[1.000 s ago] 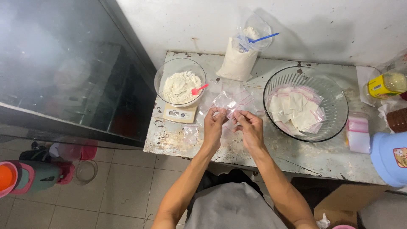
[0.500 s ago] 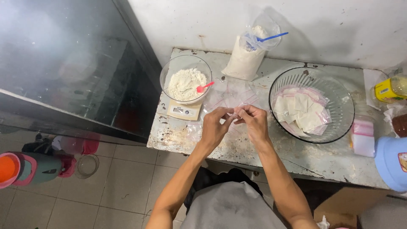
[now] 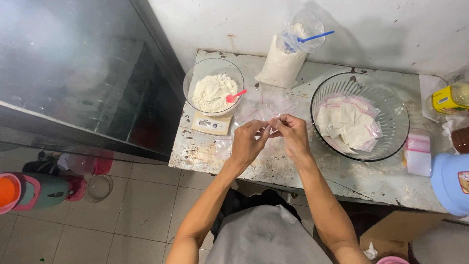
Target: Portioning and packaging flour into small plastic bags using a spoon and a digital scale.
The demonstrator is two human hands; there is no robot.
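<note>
Head view: two hands pinch one small clear bag above the table.

Left hand [image 3: 246, 142] and right hand [image 3: 291, 133] each close their grip on the small clear bag [image 3: 268, 113], fingertips meeting. Two glass bowls: one [image 3: 213, 85] on a scale [image 3: 211, 123] holds white powder and a pink spoon [image 3: 236, 95]; the other [image 3: 360, 116] holds filled bags. One powder sack [image 3: 282, 61] stands behind. Items at the right edge are cut off.
</note>
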